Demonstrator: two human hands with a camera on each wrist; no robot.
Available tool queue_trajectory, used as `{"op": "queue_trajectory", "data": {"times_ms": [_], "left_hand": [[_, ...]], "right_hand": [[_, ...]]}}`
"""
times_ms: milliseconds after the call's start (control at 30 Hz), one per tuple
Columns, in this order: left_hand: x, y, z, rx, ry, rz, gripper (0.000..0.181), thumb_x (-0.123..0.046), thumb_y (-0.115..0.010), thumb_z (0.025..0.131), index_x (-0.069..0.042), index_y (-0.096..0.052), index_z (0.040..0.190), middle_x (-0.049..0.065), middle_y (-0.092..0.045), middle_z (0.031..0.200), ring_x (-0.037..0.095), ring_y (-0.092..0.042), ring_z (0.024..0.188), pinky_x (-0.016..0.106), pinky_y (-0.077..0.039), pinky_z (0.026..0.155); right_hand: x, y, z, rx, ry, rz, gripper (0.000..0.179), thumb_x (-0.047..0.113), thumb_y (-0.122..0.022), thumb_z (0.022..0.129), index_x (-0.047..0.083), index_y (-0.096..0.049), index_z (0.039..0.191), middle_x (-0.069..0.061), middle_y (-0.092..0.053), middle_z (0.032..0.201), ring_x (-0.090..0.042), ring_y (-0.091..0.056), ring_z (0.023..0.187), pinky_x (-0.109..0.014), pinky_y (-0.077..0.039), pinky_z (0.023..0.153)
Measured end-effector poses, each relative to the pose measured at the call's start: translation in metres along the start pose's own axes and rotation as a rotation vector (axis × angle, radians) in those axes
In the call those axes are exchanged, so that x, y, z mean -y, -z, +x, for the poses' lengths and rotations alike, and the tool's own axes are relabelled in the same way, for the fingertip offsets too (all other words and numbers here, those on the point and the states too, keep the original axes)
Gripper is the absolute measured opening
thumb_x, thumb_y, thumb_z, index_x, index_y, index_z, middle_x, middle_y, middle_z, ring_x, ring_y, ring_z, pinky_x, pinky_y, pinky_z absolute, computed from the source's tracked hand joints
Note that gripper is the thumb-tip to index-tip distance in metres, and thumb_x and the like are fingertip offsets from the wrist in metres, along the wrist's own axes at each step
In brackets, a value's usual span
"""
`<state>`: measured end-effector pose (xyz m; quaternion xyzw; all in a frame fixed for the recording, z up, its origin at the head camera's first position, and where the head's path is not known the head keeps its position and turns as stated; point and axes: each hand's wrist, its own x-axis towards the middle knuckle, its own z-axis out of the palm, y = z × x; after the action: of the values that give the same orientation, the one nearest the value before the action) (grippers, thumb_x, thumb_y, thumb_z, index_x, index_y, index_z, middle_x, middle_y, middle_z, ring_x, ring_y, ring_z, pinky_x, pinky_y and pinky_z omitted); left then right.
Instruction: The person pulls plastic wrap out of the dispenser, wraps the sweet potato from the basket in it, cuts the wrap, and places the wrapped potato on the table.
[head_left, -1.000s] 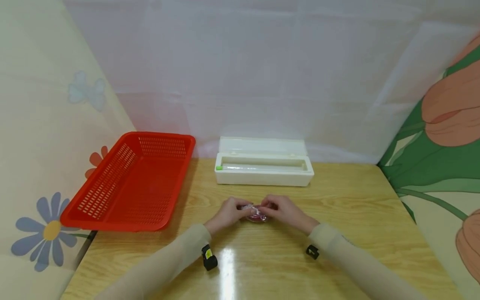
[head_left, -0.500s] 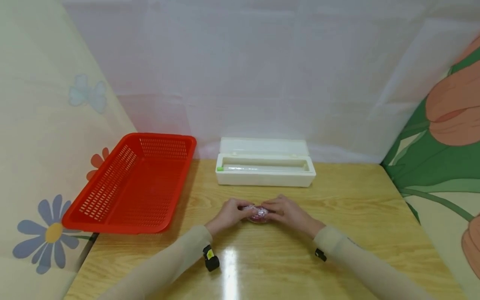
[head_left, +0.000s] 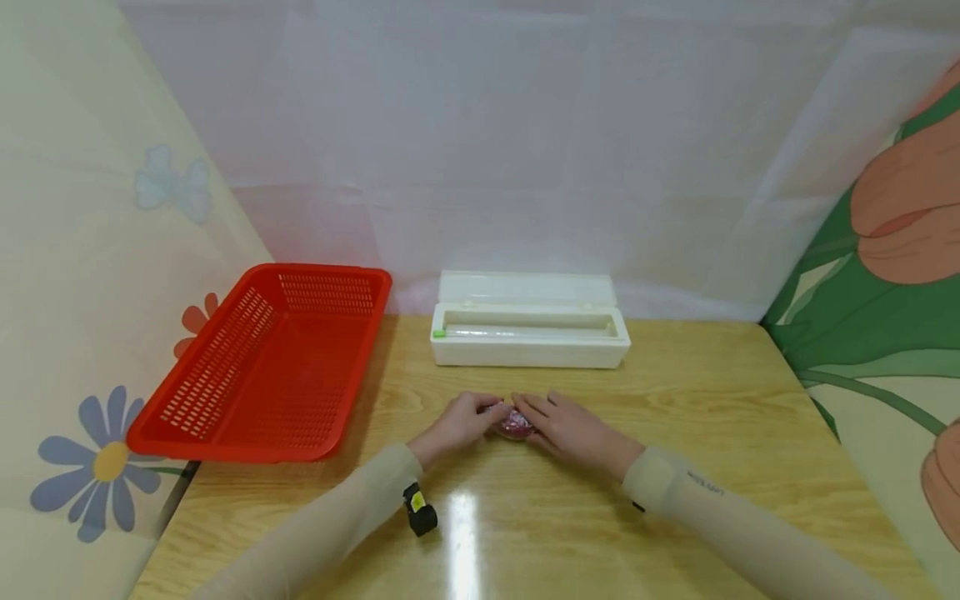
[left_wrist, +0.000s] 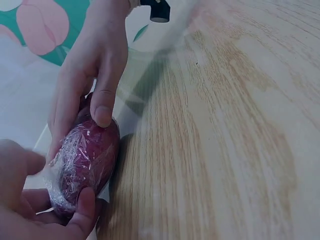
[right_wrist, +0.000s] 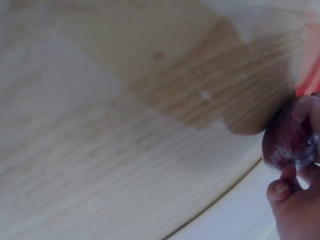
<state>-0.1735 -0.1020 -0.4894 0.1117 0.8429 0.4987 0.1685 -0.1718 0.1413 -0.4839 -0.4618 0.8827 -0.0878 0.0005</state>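
A dark red-purple, rounded thing wrapped in clear cling film [head_left: 515, 423] lies on the table between the two hands. In the left wrist view the wrapped thing [left_wrist: 87, 157] looks elongated, its film creased and shiny. My left hand [head_left: 461, 423] holds its left end, the thumb curled against the side; the left wrist view shows this hand [left_wrist: 30, 205] up close. On the other end is my right hand [head_left: 573, 429]; its thumb and extended fingers lie along opposite sides. The right wrist view shows the wrapped thing [right_wrist: 287, 135] at the edge, beside a partly visible hand [right_wrist: 300, 210].
Behind the hands stands a white cling film box [head_left: 528, 354] with its lid [head_left: 528, 288] raised and a green tab at its left. A red slotted basket [head_left: 281, 454] sits on the left. Wood-grain table [head_left: 540, 533] surrounds them, with cloth hangings at the back and sides.
My right hand has moved from pinching at the film to lying over the right end with straighter fingers. The film looks flatter against the wrapped thing. My left hand has stayed in place.
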Motion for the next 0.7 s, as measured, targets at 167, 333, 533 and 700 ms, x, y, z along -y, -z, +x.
{"op": "queue_trajectory", "data": {"times_ms": [167, 333, 533, 700], "left_hand": [[0.0018, 0.0007, 0.0001, -0.015, -0.013, -0.024, 0.033, -0.019, -0.051, 0.111, 0.002, -0.075, 0.115, 0.003, -0.064, 0.08, 0.011, -0.052, 0.07, 0.023, -0.044, 0.063], [0.0058, -0.0036, 0.0027, -0.035, -0.022, -0.014, 0.028, -0.025, -0.062, 0.106, -0.004, -0.078, 0.117, 0.005, -0.076, 0.096, 0.008, -0.061, 0.079, 0.021, -0.051, 0.068], [0.0043, -0.0045, 0.0031, -0.069, -0.015, -0.003, 0.029, -0.031, -0.069, 0.102, -0.008, -0.078, 0.118, 0.008, -0.077, 0.116, 0.017, -0.07, 0.103, 0.032, -0.058, 0.087], [0.0077, -0.0041, -0.0007, -0.061, -0.038, 0.017, 0.034, -0.03, -0.071, 0.101, -0.005, -0.075, 0.123, 0.011, -0.075, 0.12, 0.024, -0.07, 0.11, 0.037, -0.058, 0.093]], "right_hand": [[0.0036, 0.0016, 0.0001, 0.011, -0.071, 0.098, 0.053, 0.028, -0.05, 0.111, 0.005, -0.042, 0.158, -0.014, -0.051, 0.156, -0.034, -0.058, 0.122, -0.055, -0.042, 0.114], [0.0024, -0.0001, -0.0009, -0.029, -0.058, 0.102, 0.051, 0.024, -0.054, 0.11, 0.003, -0.045, 0.156, -0.014, -0.055, 0.152, -0.026, -0.056, 0.109, -0.05, -0.048, 0.106], [0.0015, -0.0027, -0.0025, -0.038, -0.042, 0.073, 0.055, 0.027, -0.054, 0.11, 0.003, -0.042, 0.157, -0.014, -0.052, 0.155, -0.025, -0.056, 0.11, -0.051, -0.047, 0.108], [0.0024, -0.0012, -0.0082, -0.044, -0.088, 0.212, 0.055, 0.029, -0.051, 0.111, 0.003, -0.04, 0.158, -0.016, -0.048, 0.157, -0.033, -0.054, 0.133, -0.055, -0.038, 0.118]]}}
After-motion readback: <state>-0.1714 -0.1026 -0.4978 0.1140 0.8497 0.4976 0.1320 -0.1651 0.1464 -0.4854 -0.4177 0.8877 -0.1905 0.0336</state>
